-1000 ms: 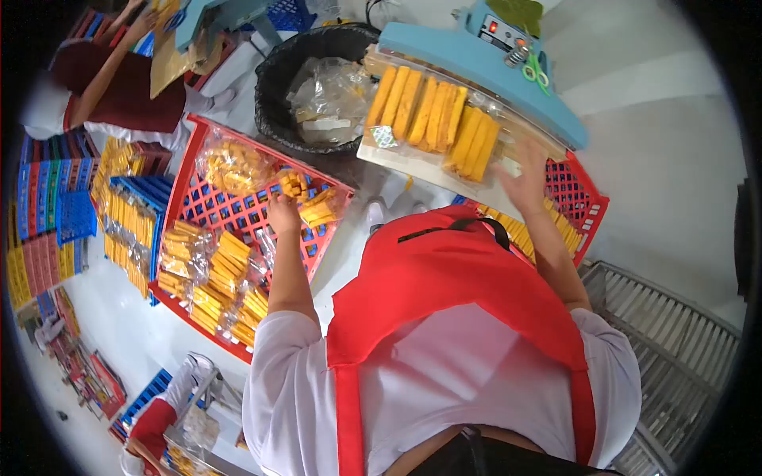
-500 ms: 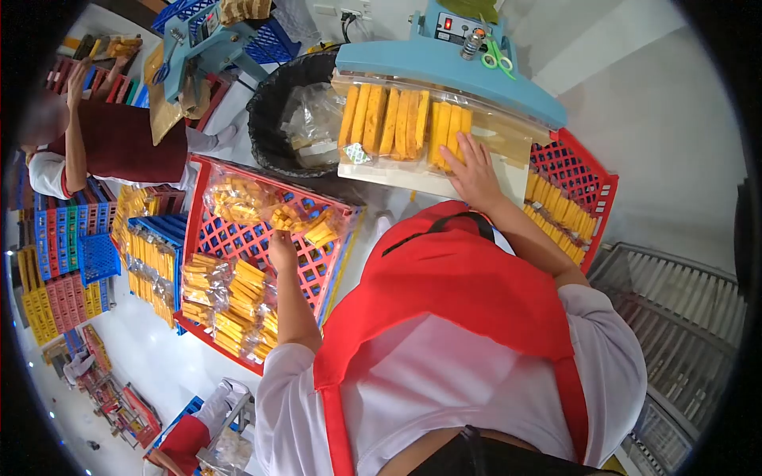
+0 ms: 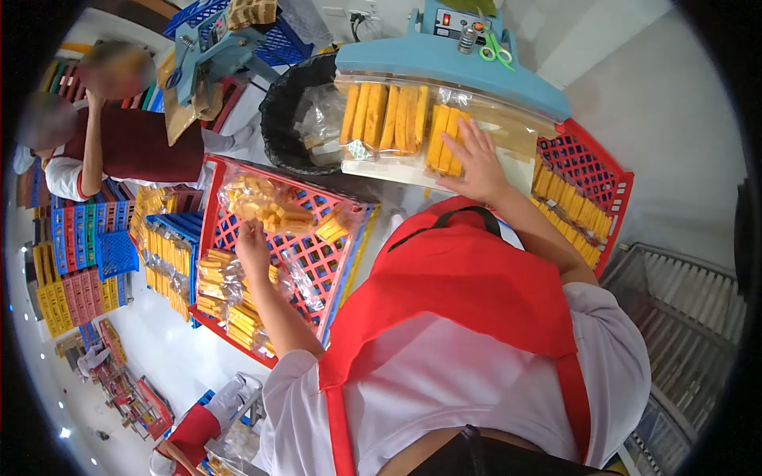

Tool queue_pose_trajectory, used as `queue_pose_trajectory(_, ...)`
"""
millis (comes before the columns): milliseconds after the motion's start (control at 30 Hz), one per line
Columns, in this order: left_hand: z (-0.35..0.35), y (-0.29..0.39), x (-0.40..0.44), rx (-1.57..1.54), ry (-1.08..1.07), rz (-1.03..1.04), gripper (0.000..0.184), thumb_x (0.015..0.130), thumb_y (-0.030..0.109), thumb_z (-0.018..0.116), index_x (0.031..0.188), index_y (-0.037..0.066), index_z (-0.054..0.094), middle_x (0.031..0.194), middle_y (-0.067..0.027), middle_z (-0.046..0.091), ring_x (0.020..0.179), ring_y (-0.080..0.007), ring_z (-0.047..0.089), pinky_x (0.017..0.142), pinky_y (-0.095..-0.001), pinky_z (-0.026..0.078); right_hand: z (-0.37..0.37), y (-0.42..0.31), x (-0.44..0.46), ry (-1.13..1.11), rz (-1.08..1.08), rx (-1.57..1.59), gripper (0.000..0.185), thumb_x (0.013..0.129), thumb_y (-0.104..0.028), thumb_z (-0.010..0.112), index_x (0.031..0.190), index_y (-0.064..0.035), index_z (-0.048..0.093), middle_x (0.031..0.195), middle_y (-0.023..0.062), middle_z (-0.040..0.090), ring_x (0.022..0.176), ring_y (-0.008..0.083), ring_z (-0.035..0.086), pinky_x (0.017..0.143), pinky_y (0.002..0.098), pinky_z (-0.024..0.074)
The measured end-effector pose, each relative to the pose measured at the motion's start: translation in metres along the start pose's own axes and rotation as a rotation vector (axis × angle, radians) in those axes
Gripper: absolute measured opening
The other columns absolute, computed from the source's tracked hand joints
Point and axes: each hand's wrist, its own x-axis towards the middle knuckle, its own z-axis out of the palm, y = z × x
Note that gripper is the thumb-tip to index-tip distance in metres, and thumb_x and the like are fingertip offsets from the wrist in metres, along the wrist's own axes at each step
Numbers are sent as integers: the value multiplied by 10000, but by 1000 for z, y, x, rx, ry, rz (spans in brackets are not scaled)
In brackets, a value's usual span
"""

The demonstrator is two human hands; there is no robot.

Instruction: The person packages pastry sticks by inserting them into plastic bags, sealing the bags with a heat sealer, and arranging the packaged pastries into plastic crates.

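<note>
My right hand (image 3: 479,165) lies with fingers spread on the right edge of a clear bag of yellow sticks (image 3: 447,141). That bag rests on the white ledge (image 3: 377,170) of a blue sealing machine (image 3: 452,67). Two more filled bags, a left one (image 3: 363,115) and a middle one (image 3: 404,119), lie beside it. Over the red crate (image 3: 208,230), my left hand (image 3: 253,244) has its fingers closed at the edge of a bag of yellow sticks (image 3: 284,217); the fingertips are partly hidden. Several filled bags (image 3: 246,321) lie below that hand in the crate.
A black-lined bin (image 3: 278,119) stands behind the crate. Green scissors (image 3: 495,49) and a small jar (image 3: 467,38) sit on the sealer. Another red crate (image 3: 615,194) holds bags at right, near a metal rack (image 3: 683,309). A co-worker (image 3: 131,143) stands at left.
My left hand has moved left across the crate, toward its far-left bags. My right hand stays at the right-hand bag, its fingers slightly shifted. The whole view has swung a little.
</note>
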Motion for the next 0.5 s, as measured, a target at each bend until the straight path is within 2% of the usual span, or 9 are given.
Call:
queue_pose_trajectory(133, -45, 93, -2, -194, -181, 179, 117, 819, 65, 503, 883, -29, 529, 769, -87, 602, 661, -97, 519, 590, -237, 412, -13, -8, 22, 212, -93, 158, 677, 686, -419, 615, 1229, -85, 387, 1247, 201, 352, 1180, 349, 303, 946, 468, 254)
queue_pose_trajectory(200, -67, 150, -9, -364, -292, 247, 94, 817, 45, 501, 873, -24, 534, 836, -77, 603, 700, -86, 521, 632, -224, 420, -15, -25, 41, 136, 62, 714, 570, 766, -399, 552, 1206, -66, 407, 1169, 141, 460, 1112, 282, 410, 905, 408, 327)
queue_pose_trajectory(233, -74, 171, -10, -504, -336, 304, 83, 816, 38, 502, 862, -22, 537, 872, -80, 599, 721, -87, 524, 657, -219, 424, -12, -33, 50, 135, 40, 727, 570, 766, -399, 552, 1206, -66, 407, 1169, 141, 460, 1112, 282, 410, 905, 408, 327)
queue_pose_trajectory(333, -80, 206, 8, -714, -426, 538, 103, 835, 82, 487, 840, -20, 498, 952, -129, 576, 807, -145, 556, 696, -242, 444, 6, -49, 69, -778, 405, 1975, 551, 814, -483, 443, 1209, -101, 412, 1178, 81, 470, 1089, 229, 440, 906, 374, 342)
queue_pose_trajectory(367, -76, 224, 13, -781, -419, 579, 122, 845, 106, 480, 849, -15, 491, 955, -140, 575, 819, -181, 568, 687, -255, 452, 0, -59, 70, -782, 377, 1970, 551, 814, -483, 443, 1209, -101, 412, 1178, 81, 470, 1089, 229, 440, 906, 374, 342)
queue_pose_trajectory(400, -70, 231, 22, -775, -401, 599, 122, 845, 106, 480, 849, -15, 491, 955, -140, 575, 819, -181, 568, 687, -255, 452, -11, -73, 65, -819, 318, 2266, 565, 817, -480, 437, 1220, -87, 394, 1196, 90, 455, 1100, 233, 431, 918, 380, 334)
queue_pose_trajectory(433, -63, 233, 32, -891, -404, 563, 157, 855, 117, 462, 950, -8, 467, 1018, -144, 542, 866, -189, 552, 724, -277, 441, -18, -82, 61, -853, 252, 2563, 579, 819, -477, 431, 1231, -73, 376, 1214, 99, 440, 1112, 237, 422, 931, 387, 325)
queue_pose_trajectory(467, -58, 238, 35, -1008, -412, 522, 226, 865, 128, 443, 1051, -1, 444, 1082, -148, 509, 912, -198, 536, 760, -299, 430, -18, -83, 61, -774, 241, 2556, 606, 817, -466, 436, 1252, -56, 338, 1249, 114, 403, 1132, 236, 406, 948, 399, 310)
queue_pose_trajectory(500, -51, 249, 29, -1005, -406, 534, 226, 865, 128, 443, 1051, -1, 444, 1082, -148, 509, 912, -198, 536, 760, -299, 430, -24, -84, 64, -776, 225, 2552, 606, 817, -466, 436, 1252, -56, 338, 1249, 114, 403, 1132, 236, 406, 948, 399, 310)
